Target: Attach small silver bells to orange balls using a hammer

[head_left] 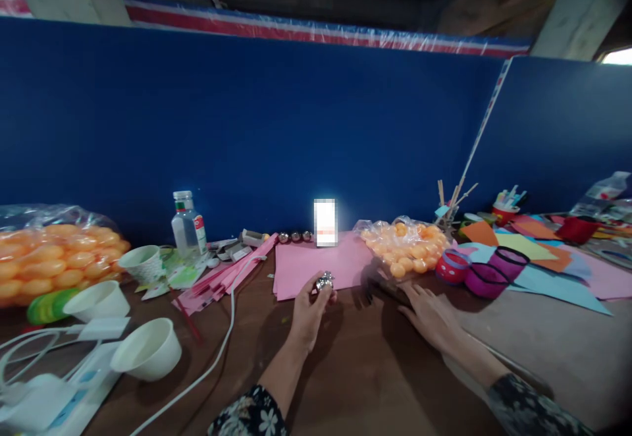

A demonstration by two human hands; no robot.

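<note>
Between the thumb and fingers of my left hand is a small shiny silver ball-like piece, held over the near edge of the pink paper sheets. My right hand lies palm down with fingers stretched, just in front of a clear bag of orange balls. Dark narrow objects lie by its fingertips, too shadowed to name. Behind the pink sheets, several round silver balls stand in a row. A bright upright screen, blurred out, stands at the back of the sheets.
Left: a larger bag of orange balls, paper cups, a power strip, a clear bottle, pink paper strips and a white cable. Right: purple cups, coloured paper, sticks. A blue partition stands behind.
</note>
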